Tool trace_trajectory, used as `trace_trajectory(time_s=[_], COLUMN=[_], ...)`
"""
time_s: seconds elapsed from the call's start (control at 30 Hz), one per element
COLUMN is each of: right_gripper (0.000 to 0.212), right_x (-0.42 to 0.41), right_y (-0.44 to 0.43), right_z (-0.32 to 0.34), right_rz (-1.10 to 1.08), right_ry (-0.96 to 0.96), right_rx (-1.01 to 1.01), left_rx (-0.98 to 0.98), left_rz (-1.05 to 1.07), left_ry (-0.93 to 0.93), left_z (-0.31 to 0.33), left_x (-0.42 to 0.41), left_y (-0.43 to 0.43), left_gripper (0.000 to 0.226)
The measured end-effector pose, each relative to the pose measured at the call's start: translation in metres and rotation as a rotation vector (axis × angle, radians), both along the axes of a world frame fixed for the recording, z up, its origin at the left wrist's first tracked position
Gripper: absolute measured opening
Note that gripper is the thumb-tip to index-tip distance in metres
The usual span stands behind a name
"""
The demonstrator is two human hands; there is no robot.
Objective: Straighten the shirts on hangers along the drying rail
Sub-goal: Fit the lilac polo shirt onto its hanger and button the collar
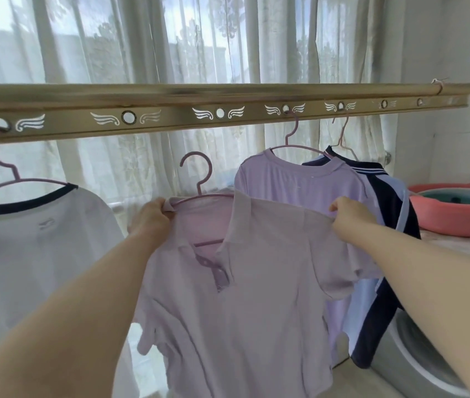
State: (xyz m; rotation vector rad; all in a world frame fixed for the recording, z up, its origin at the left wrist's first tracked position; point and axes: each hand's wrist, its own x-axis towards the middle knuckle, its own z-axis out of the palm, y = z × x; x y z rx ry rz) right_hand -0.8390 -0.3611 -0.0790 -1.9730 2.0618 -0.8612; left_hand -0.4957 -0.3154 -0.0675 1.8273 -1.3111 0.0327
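A pale lilac polo shirt [251,297] on a pink hanger [199,179] is held up below the gold drying rail [170,122]; the hanger's hook is off the rail. My left hand [150,216] grips the shirt's left shoulder at the hanger end. My right hand [348,212] pinches its right shoulder. On the rail hang a white shirt with a dark collar [32,239] at the left, a lilac T-shirt [300,179] right of centre, and a navy and light blue shirt [380,196] behind it.
The rail has round holes with wing marks; the one above the held hanger [220,112] is free. Sheer curtains [199,47] cover the window behind. A pink basin [458,214] sits on a counter at the right, above a washing machine [417,357].
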Motion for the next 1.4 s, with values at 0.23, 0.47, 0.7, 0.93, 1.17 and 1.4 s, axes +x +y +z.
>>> trace_trajectory(time_s=[0.23, 0.47, 0.7, 0.93, 1.17, 1.4], right_gripper=[0.032, 0.045, 0.041, 0.047, 0.021, 0.034], right_x=[-0.017, 0.002, 0.058, 0.086, 0.130, 0.152], right_y=[0.002, 0.016, 0.023, 0.026, 0.002, -0.033], right_z=[-0.001, 0.009, 0.046, 0.086, 0.121, 0.140], right_rz=[0.028, -0.015, 0.528, 0.551, 0.386, 0.239], right_ry=[-0.191, 0.111, 0.015, -0.005, -0.082, -0.061], right_rx=[0.029, -0.041, -0.026, -0.091, -0.229, -0.295], left_rx=[-0.125, -0.026, -0.023, -0.097, -0.166, -0.188], left_rz=[-0.029, -0.240, -0.349, -0.297, -0.315, -0.397], left_ry=[0.157, 0.032, -0.028, 0.096, 0.219, 0.182], left_z=[-0.001, 0.008, 0.007, 0.034, 0.059, 0.083], left_x=[-0.009, -0.036, -0.063, -0.051, -0.032, -0.019], left_y=[-0.001, -0.014, -0.018, -0.036, -0.085, -0.133], left_gripper=[0.013, 0.007, 0.017, 0.022, 0.021, 0.021])
